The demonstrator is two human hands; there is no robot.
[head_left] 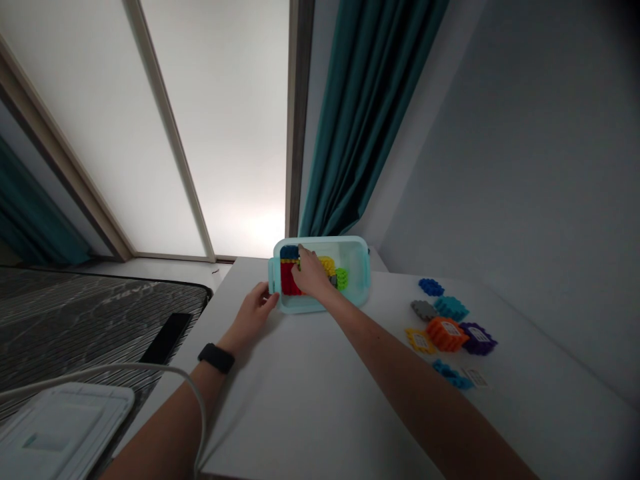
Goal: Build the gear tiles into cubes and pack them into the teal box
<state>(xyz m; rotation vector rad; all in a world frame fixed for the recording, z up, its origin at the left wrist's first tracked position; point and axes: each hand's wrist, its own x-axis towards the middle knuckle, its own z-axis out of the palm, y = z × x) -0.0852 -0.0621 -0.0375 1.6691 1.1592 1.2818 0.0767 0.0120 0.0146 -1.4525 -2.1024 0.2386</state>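
Note:
A light turquoise plastic box (361, 280) stands at the far end of the white table, with colourful toy building blocks inside. Dark blue blocks (289, 252) lie at its back left, with red blocks (289, 279) in front of them. Yellow blocks (327, 264) and a lime green block (342, 278) are near the middle. My left hand (254, 310) grips the box's left front corner by the handle. Inside the box, my right hand (313, 273) is over the blocks, its index finger and thumb bent down among them; anything between them is hidden.
Bumpy-edged block stacks lie on the table's right: blue (431, 287), teal (451, 307), grey (424, 310), orange (447, 335), purple (479, 339) and yellow (420, 341). A white cable (193, 387) loops near my left forearm. A pale lid (60, 427) lies at lower left.

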